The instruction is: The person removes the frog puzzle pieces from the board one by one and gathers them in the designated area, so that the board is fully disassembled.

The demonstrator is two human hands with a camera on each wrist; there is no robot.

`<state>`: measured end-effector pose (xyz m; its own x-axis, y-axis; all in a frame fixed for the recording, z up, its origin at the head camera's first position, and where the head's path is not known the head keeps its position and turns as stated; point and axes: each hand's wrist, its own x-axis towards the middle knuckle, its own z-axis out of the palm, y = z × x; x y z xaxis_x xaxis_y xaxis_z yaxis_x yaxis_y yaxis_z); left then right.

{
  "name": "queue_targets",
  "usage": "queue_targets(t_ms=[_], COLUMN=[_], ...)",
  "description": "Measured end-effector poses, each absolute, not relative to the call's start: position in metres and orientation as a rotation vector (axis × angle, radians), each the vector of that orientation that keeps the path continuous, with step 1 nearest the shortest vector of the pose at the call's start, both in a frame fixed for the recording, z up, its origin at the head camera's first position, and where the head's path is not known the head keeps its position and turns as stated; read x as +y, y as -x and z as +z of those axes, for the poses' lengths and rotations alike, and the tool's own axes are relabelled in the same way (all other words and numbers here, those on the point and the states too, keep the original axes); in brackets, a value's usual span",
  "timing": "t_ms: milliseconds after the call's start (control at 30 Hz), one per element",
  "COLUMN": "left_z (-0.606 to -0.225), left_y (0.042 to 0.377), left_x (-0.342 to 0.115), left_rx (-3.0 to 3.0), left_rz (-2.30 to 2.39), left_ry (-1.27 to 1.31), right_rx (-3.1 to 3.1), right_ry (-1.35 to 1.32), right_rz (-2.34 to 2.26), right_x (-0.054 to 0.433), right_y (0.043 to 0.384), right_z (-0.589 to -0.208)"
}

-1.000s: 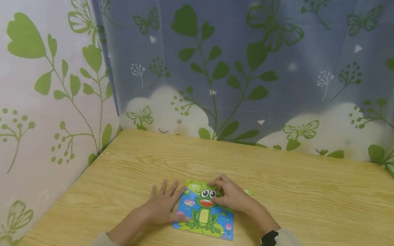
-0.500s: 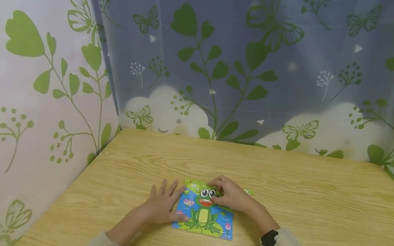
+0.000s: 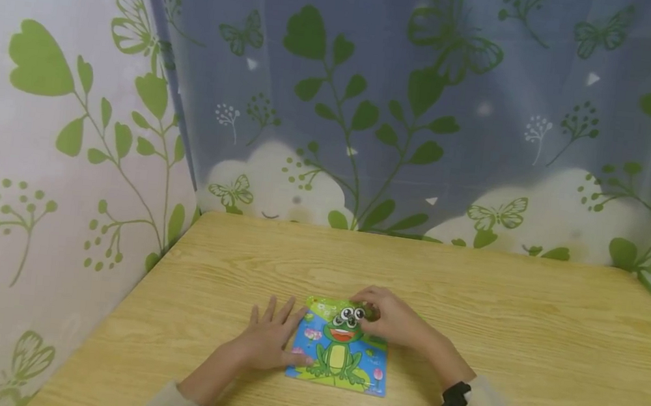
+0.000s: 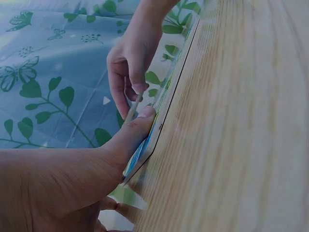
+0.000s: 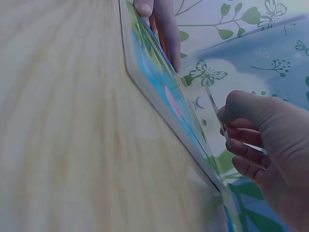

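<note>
A square frog puzzle (image 3: 336, 359) with a blue pond background lies flat on the table in the head view. My left hand (image 3: 273, 342) rests at its left side, fingers spread, the thumb over the lower left part of the picture. With thumb and fingers, my right hand (image 3: 393, 317) pinches a thin puzzle piece (image 3: 353, 313) printed with the frog's eyes. The piece is tilted and raised above the board; a second pair of eyes shows just below it. The right wrist view shows the piece (image 5: 212, 101) edge-on, apart from the board (image 5: 149, 101).
The wood-grain table (image 3: 523, 353) extends around the puzzle on all sides. A blue curtain (image 3: 487, 114) with leaves and butterflies hangs behind it, and a pale patterned curtain (image 3: 58, 171) stands along the left.
My right hand has moved slightly right and raised the eye piece off the board, uncovering printed eyes underneath. A flowered green bit beyond the right hand is no longer visible. My left hand has stayed put.
</note>
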<state>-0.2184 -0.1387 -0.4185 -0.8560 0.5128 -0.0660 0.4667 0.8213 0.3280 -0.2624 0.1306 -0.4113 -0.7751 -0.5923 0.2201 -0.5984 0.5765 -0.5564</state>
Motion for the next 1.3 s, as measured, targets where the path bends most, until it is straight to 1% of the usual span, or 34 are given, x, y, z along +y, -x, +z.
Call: queue_targets(t_ms=[267, 867, 1067, 1300], left_z=[-0.419, -0.417, -0.419, -0.42], left_y=[0.218, 0.218, 0.219, 0.219], left_x=[-0.139, -0.138, -0.139, -0.139], left_rx=[2.846, 2.835, 2.837, 2.854], left_rz=[0.462, 0.46, 0.467, 0.459], left_ry=[-0.773, -0.742, -0.754, -0.77], right_rx=[-2.773, -2.749, -2.766, -2.791], right_ry=[-0.989, -0.896, -0.857, -0.848], right_rz=[0.918, 0.854, 0.844, 0.822], right_x=[0.162, 0.252, 0.27, 0.279], right_y=[0.255, 0.241, 0.236, 0.238], right_z=[-0.4, -0.401, -0.404, -0.41])
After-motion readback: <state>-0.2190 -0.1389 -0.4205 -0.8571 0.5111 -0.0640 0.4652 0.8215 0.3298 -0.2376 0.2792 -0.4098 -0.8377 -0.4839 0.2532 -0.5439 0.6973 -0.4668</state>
